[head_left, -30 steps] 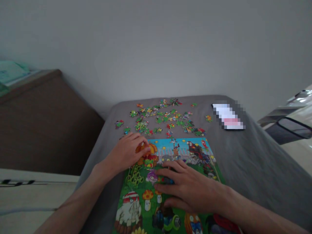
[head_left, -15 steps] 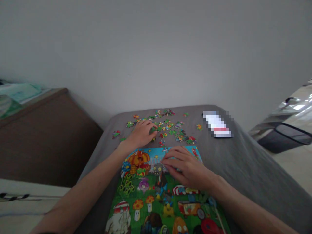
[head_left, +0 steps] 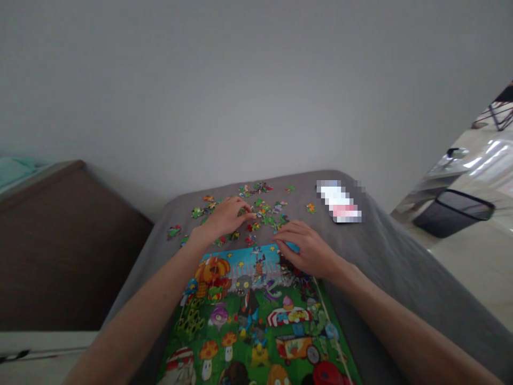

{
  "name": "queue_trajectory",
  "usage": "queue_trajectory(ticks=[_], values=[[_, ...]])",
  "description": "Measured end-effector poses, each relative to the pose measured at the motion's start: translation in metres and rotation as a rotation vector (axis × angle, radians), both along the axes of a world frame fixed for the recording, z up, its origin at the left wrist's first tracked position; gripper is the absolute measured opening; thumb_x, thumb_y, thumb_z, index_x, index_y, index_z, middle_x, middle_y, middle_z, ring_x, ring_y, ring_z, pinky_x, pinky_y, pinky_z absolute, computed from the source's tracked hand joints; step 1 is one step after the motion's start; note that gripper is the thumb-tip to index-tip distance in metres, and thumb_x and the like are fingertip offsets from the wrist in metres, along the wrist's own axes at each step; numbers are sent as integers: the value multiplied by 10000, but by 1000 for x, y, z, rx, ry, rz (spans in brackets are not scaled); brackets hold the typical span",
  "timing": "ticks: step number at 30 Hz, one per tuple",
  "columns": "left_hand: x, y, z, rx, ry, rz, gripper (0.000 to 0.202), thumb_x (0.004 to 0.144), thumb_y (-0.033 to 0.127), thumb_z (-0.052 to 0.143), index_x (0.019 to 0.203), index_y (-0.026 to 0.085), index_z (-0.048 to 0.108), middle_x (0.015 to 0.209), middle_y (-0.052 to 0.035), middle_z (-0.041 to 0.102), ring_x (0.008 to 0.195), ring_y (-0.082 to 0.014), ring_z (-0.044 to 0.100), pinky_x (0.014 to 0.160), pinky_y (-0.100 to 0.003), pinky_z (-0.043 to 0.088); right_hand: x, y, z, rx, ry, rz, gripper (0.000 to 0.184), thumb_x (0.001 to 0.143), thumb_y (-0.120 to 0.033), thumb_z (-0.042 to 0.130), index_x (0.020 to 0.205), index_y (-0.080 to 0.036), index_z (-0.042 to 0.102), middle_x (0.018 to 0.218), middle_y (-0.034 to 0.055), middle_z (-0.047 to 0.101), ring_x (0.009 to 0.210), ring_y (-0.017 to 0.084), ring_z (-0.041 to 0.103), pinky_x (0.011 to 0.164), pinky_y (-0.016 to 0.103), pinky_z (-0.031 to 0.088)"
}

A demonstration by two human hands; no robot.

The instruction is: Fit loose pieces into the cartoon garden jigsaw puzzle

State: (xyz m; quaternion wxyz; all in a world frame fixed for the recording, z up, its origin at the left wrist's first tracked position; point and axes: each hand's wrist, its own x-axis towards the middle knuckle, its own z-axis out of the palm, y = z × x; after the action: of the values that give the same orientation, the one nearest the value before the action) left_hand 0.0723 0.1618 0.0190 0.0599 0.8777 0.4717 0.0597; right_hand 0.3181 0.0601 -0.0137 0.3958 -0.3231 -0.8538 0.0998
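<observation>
A cartoon picture board [head_left: 260, 299], with a pumpkin, mushrooms and zombies printed on it, lies in front of me on grey cloth. Beyond its top edge, loose jigsaw puzzle pieces [head_left: 266, 208] are scattered. Over the left part of those pieces, my left hand [head_left: 226, 218] is curled, thumb and fingertips close together; whatever they grip is too small to make out. My right hand [head_left: 306, 248] hovers at or touches the board's top right corner, which it partly covers. Its fingers are pressed together near the closest pieces, and what may be between them is hidden.
A phone with a blurred screen [head_left: 340, 203] lies on the grey cloth surface [head_left: 385, 278] to the right. A brown cabinet [head_left: 68, 240] stands at left. A dark mesh bin [head_left: 449, 216] is on the floor at right, and a grey wall [head_left: 256, 96] rises behind.
My right hand has moved from over the board's upper middle to its top right corner. My left hand stays among the pieces. The whole view has shifted slightly.
</observation>
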Motion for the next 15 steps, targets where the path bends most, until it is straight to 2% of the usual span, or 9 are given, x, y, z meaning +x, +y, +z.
queue_trajectory(ticks=[3, 5, 7, 9, 11, 12, 15], values=[[-2, -6, -3, -51, -17, -9, 234, 839, 420, 745, 956, 217, 741, 1073, -72, 661, 1095, -280, 582, 980, -402, 431, 0, 1, -1, 4, -16, 7, 171, 960, -164, 551, 976, -168, 721, 943, 86, 740, 901, 228, 646, 861, 402, 502], [0, -8, -8, -85, -47, -2, 239, 762, 369, 814, 922, 212, 734, 1063, -67, 650, 1094, -279, 570, 968, -389, 431, 0, 0, -2, 9, -25, 13, 171, 962, -172, 551, 973, -175, 722, 951, 87, 743, 912, 230, 651, 869, 406, 507], [3, -8, -12, -118, -98, 12, 214, 722, 315, 834, 859, 199, 717, 1064, -67, 646, 1101, -277, 560, 967, -382, 429, 0, 0, -3, 15, -22, 14, 174, 966, -182, 548, 974, -173, 722, 951, 91, 744, 912, 233, 654, 866, 409, 516], [2, -8, -11, -161, -163, 23, 124, 746, 243, 784, 802, 189, 687, 999, -55, 660, 1049, -251, 579, 938, -361, 441, 1, 0, -4, 18, -13, 10, 180, 969, -185, 544, 981, -165, 723, 945, 96, 744, 902, 233, 660, 850, 407, 525], [-6, -12, -5, -209, -240, 37, 27, 805, 155, 656, 802, 181, 651, 918, -38, 670, 926, -200, 607, 858, -321, 465, 2, 0, -5, 14, -10, 0, 180, 968, -182, 548, 989, -159, 725, 943, 99, 744, 896, 232, 668, 837, 399, 531], [-12, -17, 0, -234, -279, 42, 67, 820, 123, 595, 816, 179, 634, 895, -31, 672, 861, -173, 612, 812, -300, 472, 3, 0, -5, 12, -9, -4, 176, 965, -179, 553, 991, -159, 726, 940, 97, 743, 893, 230, 671, 833, 393, 532], [-38, -41, 16, -321, -373, 32, 73, 823, 134, 552, 857, 177, 599, 893, -24, 679, 769, -129, 610, 734, -259, 480, 3, 0, -5, 8, -11, -5, 168, 957, -176, 565, 993, -165, 729, 931, 93, 743, 884, 227, 681, 821, 375, 540]])
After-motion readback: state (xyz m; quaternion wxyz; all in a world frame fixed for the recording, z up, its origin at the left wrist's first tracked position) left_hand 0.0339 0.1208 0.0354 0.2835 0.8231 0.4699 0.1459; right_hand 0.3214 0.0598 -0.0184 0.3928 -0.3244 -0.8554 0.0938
